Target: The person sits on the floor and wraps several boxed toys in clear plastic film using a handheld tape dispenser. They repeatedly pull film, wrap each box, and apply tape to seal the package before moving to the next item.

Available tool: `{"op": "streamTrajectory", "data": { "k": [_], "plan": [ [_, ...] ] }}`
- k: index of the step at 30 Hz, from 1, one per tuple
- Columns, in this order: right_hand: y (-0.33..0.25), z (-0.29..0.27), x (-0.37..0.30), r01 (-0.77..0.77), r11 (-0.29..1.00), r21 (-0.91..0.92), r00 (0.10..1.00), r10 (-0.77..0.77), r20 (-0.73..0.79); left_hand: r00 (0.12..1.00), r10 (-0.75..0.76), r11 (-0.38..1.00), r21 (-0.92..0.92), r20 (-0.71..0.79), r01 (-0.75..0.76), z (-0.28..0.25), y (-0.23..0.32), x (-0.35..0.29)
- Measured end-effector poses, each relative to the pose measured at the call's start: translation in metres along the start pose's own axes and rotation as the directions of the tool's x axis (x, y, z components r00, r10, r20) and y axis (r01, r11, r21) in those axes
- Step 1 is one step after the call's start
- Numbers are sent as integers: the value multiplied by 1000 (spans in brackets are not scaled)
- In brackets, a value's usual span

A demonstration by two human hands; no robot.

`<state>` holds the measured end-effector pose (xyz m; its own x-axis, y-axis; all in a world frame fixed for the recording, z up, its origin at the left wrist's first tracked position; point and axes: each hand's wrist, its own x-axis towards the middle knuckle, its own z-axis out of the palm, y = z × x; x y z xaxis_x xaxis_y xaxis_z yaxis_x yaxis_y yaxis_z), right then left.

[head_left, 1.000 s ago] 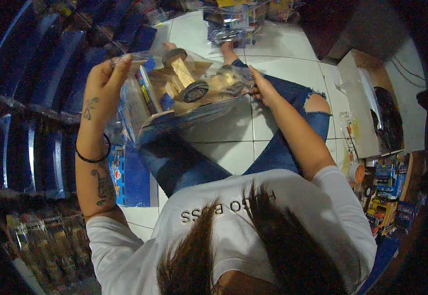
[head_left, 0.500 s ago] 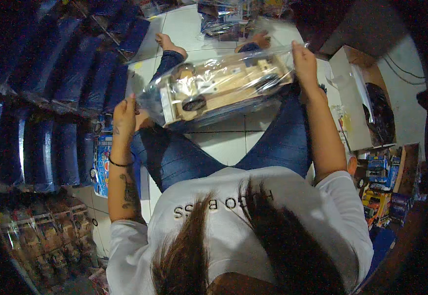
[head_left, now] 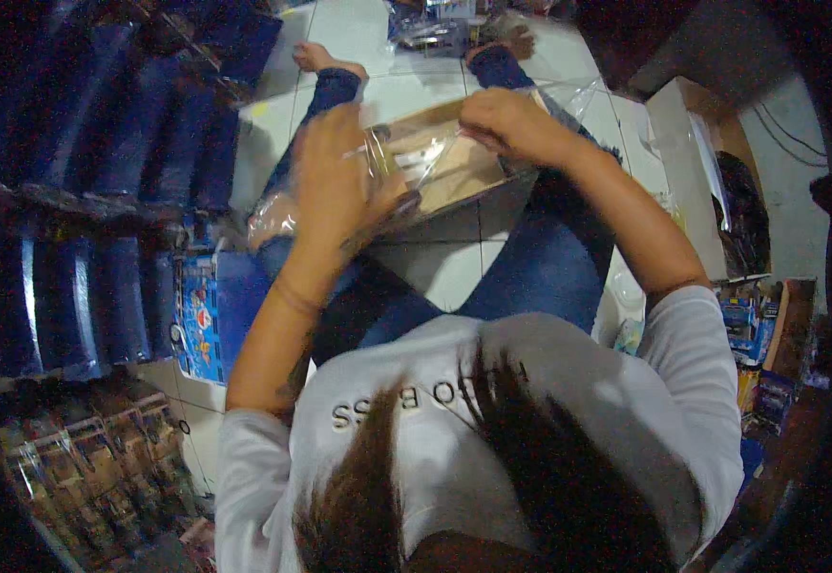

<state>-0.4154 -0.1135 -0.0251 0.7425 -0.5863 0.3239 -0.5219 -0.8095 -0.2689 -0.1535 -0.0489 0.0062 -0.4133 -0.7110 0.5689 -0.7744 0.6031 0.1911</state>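
Observation:
A pale wooden toy truck [head_left: 454,184] with dark wheels lies tilted between my legs, wrapped in a clear plastic bag [head_left: 273,220]. Loose ends of the plastic stick out past both sides of it. My right hand [head_left: 511,126] is over the truck's far right part, with its fingers closed on the film. Across the truck's left end lies my left hand [head_left: 335,181], smeared by motion, so its grip is unclear. Both hands hide parts of the truck.
Rows of dark blue wrapped pieces [head_left: 82,296] fill the left. A blue printed panel [head_left: 201,315] stands beside my left leg. Bagged wooden toys [head_left: 101,468] sit at the lower left. On the right are an open box [head_left: 688,191] and small colourful toys [head_left: 750,325]. Wrapped items [head_left: 430,33] lie beyond my feet.
Both hands have moved inward from the bag's two ends onto the truck. The bagged truck has come down lower between my legs, and the stretched plastic has gone slack.

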Motion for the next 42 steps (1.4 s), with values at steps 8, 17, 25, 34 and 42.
{"op": "streamTrajectory", "data": {
  "k": [8,17,25,34,42],
  "plan": [
    [-6,17,-4,-92,990,-104,992,82,-96,919,18,966,-245,393,86,76,-2,36],
    [0,-4,-52,-297,944,-145,853,194,-484,833,134,948,175,537,-266,96,13,42],
    [46,180,-474,-879,-279,385,-273,959,71,844,164,984,-30,510,-173,100,-4,46],
    [33,11,-313,112,169,979,-401,910,-111,821,115,993,-96,559,-74,96,-4,49],
    [-1,-88,20,-500,848,179,782,530,-327,846,81,994,-106,527,-29,100,-2,48]
  ]
}}
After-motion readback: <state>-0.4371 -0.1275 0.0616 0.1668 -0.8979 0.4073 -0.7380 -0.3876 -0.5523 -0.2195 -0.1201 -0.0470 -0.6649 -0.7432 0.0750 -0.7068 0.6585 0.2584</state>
